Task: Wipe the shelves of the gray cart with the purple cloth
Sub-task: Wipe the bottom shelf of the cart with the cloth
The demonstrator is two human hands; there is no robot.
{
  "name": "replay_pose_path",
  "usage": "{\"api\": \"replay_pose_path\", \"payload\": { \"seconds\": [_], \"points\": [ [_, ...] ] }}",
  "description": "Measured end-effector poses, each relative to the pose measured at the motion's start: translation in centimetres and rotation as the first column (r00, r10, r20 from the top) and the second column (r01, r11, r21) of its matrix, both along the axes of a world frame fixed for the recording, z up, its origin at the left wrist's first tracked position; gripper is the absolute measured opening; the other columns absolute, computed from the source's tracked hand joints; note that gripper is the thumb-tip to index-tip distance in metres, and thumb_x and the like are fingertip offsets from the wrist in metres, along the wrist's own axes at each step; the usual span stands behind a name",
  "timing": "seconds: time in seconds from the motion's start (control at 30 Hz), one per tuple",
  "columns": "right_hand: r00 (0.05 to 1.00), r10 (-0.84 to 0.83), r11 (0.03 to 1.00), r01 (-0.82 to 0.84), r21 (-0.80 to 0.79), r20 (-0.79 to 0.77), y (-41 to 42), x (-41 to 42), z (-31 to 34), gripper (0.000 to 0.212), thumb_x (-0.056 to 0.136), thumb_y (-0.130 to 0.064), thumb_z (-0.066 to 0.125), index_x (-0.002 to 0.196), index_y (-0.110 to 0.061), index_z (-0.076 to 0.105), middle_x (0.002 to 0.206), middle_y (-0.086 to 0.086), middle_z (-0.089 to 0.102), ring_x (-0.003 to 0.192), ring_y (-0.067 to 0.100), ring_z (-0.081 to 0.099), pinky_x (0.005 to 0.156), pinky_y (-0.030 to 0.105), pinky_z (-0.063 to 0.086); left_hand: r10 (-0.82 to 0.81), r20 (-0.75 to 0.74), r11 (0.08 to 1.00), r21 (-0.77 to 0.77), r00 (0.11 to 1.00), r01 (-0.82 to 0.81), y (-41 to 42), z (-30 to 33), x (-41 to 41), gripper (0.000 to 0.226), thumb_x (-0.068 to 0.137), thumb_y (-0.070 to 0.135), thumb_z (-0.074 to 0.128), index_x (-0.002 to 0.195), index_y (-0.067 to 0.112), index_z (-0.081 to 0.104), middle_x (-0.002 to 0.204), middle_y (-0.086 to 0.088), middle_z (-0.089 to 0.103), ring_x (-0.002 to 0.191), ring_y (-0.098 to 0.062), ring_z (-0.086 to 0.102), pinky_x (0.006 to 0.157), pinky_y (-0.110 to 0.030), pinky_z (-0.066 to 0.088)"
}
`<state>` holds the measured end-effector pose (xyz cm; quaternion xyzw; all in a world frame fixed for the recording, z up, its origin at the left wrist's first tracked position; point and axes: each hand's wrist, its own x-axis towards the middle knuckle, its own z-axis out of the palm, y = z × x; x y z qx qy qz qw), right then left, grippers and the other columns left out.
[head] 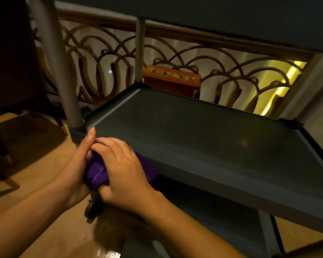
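Both hands meet at the near left corner of the middle shelf [203, 138] of the gray cart [306, 194]. The left hand [73, 164] cups the purple cloth [95, 174] from the left side, its thumb raised and reaching the shelf's corner beside the near left post [60, 71]. The right hand [123, 168] lies over the cloth from above and the right, fingers curled down onto it. The cloth is bunched between the two hands, gripped by both, and sits against the shelf's front edge at that corner. Most of it is hidden under the right hand; only a folded purple bulge with a seam shows between the palms, plus a dim patch past the right hand's knuckles.

The shelf's flat dark top is bare. The shelf above is cut off by the frame's top edge, showing only its dark underside. A lower shelf [222, 216] is in deep shadow under the middle one and hard to make out. A caster wheel [93, 205] shows below the hands, partly covered by them. Behind the cart, an orange box [172, 79] stands at the shelf's far edge before an ornate railing [101, 56]. A dark chair [11, 71] at the left is mostly lost in shadow.
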<state>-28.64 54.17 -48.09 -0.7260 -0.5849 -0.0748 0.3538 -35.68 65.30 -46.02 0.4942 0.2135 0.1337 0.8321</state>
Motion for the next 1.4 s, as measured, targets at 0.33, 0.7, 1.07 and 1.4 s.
{"api": "replay_pose_path", "payload": {
  "seconds": [0.33, 0.7, 1.07, 1.4],
  "points": [
    [0.828, -0.056, 0.998, 0.051, -0.024, -0.558, 1.3, -1.6, -12.0, 0.066, 0.091, -0.072, 0.047, 0.148, -0.042, 0.031, 0.149, -0.020, 0.039, 0.134, -0.006, 0.039, 0.106, 0.034, 0.045, 0.008, -0.297, 1.000, 0.026, 0.955, 0.000, 1.2, -12.2, -1.6, 0.065, 0.070, 0.082, 0.063, 0.108, 0.030, 0.074, 0.101, -0.008, 0.077, 0.088, -0.025, 0.076, 0.061, -0.034, 0.061],
    [-0.096, -0.413, 0.639, 0.679, -0.363, -0.906, -4.9, 2.1, -21.6, 0.028, 0.094, -0.038, 0.068, 0.116, -0.026, 0.056, 0.124, 0.001, 0.065, 0.116, 0.024, 0.064, 0.087, 0.026, 0.052, 0.277, -0.464, 0.961, 0.119, 0.842, -0.251, -3.0, -21.1, 5.6, 0.022, 0.082, 0.023, 0.077, 0.098, 0.028, 0.063, 0.097, -0.005, 0.071, 0.081, -0.020, 0.069, 0.056, -0.031, 0.056],
    [-0.459, 0.048, 0.702, 0.647, -0.298, -0.887, -4.5, 2.4, -24.7, 0.041, 0.085, -0.012, 0.077, 0.125, -0.021, 0.067, 0.116, 0.012, 0.075, 0.107, 0.032, 0.071, 0.099, 0.052, 0.056, -0.086, -0.543, 0.913, 0.293, 0.835, 0.285, -3.3, -20.9, 3.1, 0.027, 0.088, 0.018, 0.073, 0.111, 0.020, 0.060, 0.107, 0.001, 0.067, 0.093, -0.013, 0.065, 0.082, -0.020, 0.056],
    [0.057, -0.403, 0.852, 0.388, -0.352, -0.913, -2.1, 2.7, -23.9, 0.061, 0.091, -0.018, 0.072, 0.146, -0.016, 0.046, 0.136, 0.004, 0.061, 0.105, 0.007, 0.061, 0.088, 0.018, 0.048, -0.151, -0.608, 0.909, 0.225, 0.779, 0.352, -0.8, -20.8, 3.4, 0.016, 0.095, 0.022, 0.063, 0.111, 0.021, 0.066, 0.112, -0.009, 0.073, 0.097, -0.023, 0.070, 0.078, -0.037, 0.059]
  ]
}}
